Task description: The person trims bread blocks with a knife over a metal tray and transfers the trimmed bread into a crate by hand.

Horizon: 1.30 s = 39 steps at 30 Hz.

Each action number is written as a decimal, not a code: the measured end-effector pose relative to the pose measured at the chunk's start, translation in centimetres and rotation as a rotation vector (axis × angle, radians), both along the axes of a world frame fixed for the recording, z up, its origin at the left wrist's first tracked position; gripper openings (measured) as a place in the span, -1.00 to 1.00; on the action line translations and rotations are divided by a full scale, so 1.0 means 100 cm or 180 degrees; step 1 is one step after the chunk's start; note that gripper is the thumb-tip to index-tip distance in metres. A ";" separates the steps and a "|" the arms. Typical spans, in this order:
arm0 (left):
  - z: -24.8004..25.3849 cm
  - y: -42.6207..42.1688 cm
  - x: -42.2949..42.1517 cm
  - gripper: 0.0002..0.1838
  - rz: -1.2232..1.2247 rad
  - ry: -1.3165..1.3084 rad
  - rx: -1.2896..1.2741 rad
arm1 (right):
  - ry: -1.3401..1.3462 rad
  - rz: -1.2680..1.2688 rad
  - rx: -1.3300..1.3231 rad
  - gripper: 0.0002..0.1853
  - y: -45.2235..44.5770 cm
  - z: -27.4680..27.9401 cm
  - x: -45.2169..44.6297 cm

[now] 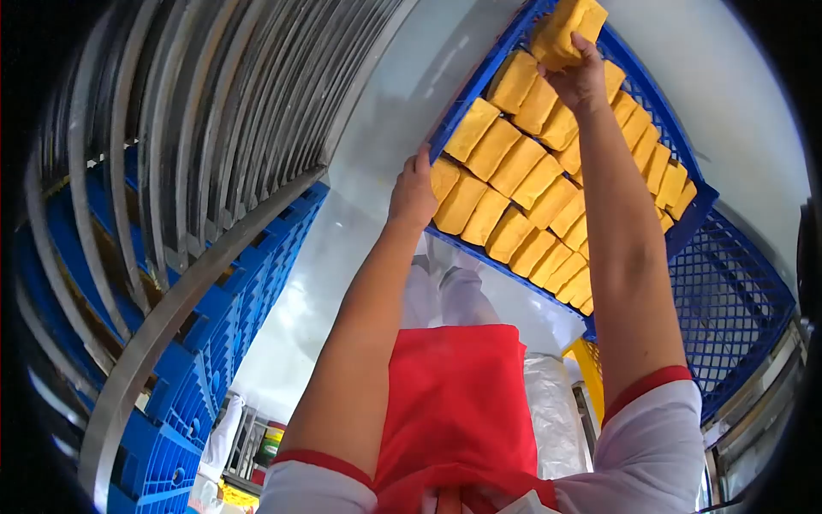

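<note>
My right hand (578,81) is closed around a golden-yellow, brick-shaped bread loaf (568,32) at the far corner of a blue plastic crate (479,84). Rows of similar loaves (518,167) fill the crate, packed side by side. At the crate's near left edge, my left hand (413,190) grips the rim, its fingertips partly hidden. My right forearm covers some of the loaves on the right side.
Tall metal rack bars (214,111) stand on the left, by a blue plastic pallet (201,343). Another blue mesh crate (732,300) lies at the right. A clear plastic bag (552,411) and a yellow crate (589,368) are near my apron (454,394).
</note>
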<state>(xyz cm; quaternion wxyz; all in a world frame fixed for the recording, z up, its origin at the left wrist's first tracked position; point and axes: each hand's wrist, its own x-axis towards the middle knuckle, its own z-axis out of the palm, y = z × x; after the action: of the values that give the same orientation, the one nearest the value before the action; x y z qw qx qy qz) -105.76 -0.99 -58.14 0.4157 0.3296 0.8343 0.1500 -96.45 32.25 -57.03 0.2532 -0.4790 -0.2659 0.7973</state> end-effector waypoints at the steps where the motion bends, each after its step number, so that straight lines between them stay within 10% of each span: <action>1: -0.006 -0.004 0.002 -0.25 0.0015 -0.0005 -0.0041 | -0.0117 0.0086 0.0030 -0.46 0.007 -0.012 -0.002; 7: -0.022 -0.011 0.005 -0.12 -0.0070 0.0343 0.0483 | -0.2637 0.0124 0.1664 -0.17 0.033 -0.053 -0.015; 9: -0.017 -0.009 0.004 -0.11 -0.0086 0.0314 0.0402 | -0.4734 0.0534 0.1825 -0.04 0.020 -0.019 -0.047; 14: -0.021 -0.011 0.002 -0.09 -0.0095 0.0226 0.0497 | -0.4906 0.1737 0.1163 -0.05 0.043 -0.054 -0.045; 21: -0.014 -0.009 0.000 -0.16 -0.0108 0.0011 0.0315 | -0.4626 0.3837 0.3267 -0.17 0.029 -0.101 -0.030; 25: -0.016 -0.008 -0.001 -0.14 -0.0059 -0.0076 0.0316 | -0.3744 0.2419 0.2557 -0.16 0.020 -0.091 -0.030; 29: -0.019 -0.006 0.000 -0.10 -0.0062 -0.0073 0.0393 | -0.4354 0.3577 0.3925 -0.27 0.029 -0.076 -0.014; 32: -0.014 -0.004 0.000 -0.14 -0.0141 0.0147 -0.0359 | -0.3028 0.2412 0.4248 -0.39 -0.052 -0.027 0.000; 35: 0.012 -0.003 0.003 -0.15 -0.0536 0.0896 -0.1142 | -0.2278 0.2781 0.3136 -0.37 -0.172 0.021 0.051; 39: 0.071 -0.065 0.004 -0.17 -0.0363 0.0325 -0.0020 | -0.2045 0.3584 0.1922 -0.52 -0.294 0.081 0.163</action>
<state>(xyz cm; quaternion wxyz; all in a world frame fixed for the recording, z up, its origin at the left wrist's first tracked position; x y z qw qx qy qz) -105.34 -7.50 -51.02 0.3815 0.3825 0.8348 0.1066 -80.16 2.83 -48.92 -0.1661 -0.3893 -0.7433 0.5180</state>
